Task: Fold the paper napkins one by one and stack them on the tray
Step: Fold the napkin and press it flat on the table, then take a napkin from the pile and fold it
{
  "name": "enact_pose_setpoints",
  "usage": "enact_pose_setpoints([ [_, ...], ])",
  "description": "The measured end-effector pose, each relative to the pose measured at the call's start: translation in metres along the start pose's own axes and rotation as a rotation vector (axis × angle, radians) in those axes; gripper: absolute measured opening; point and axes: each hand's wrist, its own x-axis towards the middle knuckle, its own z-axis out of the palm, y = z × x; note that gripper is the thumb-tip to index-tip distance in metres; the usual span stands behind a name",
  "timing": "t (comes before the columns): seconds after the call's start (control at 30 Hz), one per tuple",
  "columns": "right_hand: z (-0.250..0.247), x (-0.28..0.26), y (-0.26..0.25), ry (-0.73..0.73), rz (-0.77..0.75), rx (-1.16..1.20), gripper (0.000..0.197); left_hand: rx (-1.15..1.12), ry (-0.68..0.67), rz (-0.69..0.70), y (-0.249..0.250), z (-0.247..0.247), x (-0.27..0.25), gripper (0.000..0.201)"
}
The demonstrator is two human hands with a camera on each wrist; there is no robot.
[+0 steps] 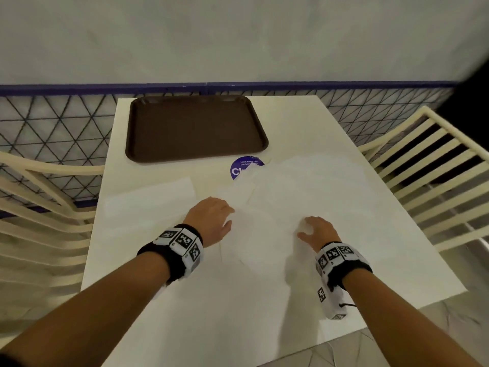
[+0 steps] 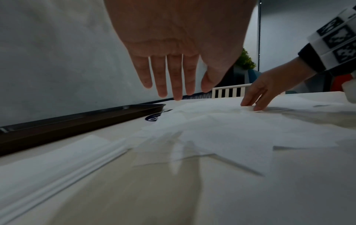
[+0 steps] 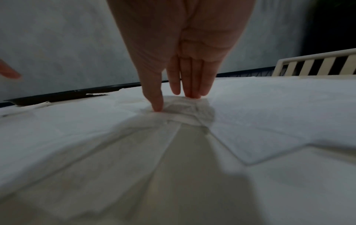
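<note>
Head view: a white table (image 1: 164, 300) bears a brown tray (image 1: 195, 128), bare of napkins, set well beyond both hands. Between tray and hands lies a round blue sticker (image 1: 242, 168); only the white letters "Cl" read clearly, the smaller line above being too blurred, and the rest lies under paper. Unfolded paper napkins (image 1: 304, 186) overlap loosely ahead of and beneath the hands; one folded napkin (image 1: 150, 197) lies apart, to the left of the left hand (image 1: 211, 221). Black-and-white coded wristbands (image 1: 182, 242) circle both wrists.

Left wrist view: the left hand (image 2: 173, 60) hovers released, fingers straight and clear of the paper, a gap the head view does not resolve. It also shows a green plant (image 2: 245, 60) beyond the right hand.

Right wrist view: the grip of the right hand (image 3: 181, 68) presses on a napkin, its fingertips (image 3: 192, 94) and thumb bunching a crumpled ridge (image 3: 185, 109) of paper between them. Slatted chairs (image 1: 428, 165) flank the table.
</note>
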Motion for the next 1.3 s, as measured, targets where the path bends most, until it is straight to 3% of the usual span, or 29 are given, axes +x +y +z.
enact_pose_setpoints([
  [0.2,-0.005,0.001,0.001,0.065,-0.051,-0.077,0.033,0.014,-0.013,0.016,0.026,0.006,0.019,0.041],
  [0.53,-0.01,0.001,0.006,0.134,-0.104,-0.04,0.035,-0.005,-0.049,-0.03,0.049,0.016,0.038,0.041],
  [0.8,-0.035,-0.012,0.011,0.33,-0.277,-0.094,0.036,-0.089,0.063,0.034,0.065,0.006,0.064,0.058],
  [0.93,-0.042,-0.015,0.014,0.212,-0.273,-0.113,0.035,-0.109,0.039,0.086,0.078,0.003,0.078,0.057],
  [1.2,-0.012,-0.014,0.047,0.002,-0.251,0.146,0.026,-0.161,-0.262,0.038,0.09,0.024,0.089,0.033],
  [1.3,0.001,-0.015,0.059,-0.058,-0.233,0.201,0.035,-0.2,-0.294,0.012,0.091,0.033,0.086,0.032],
])
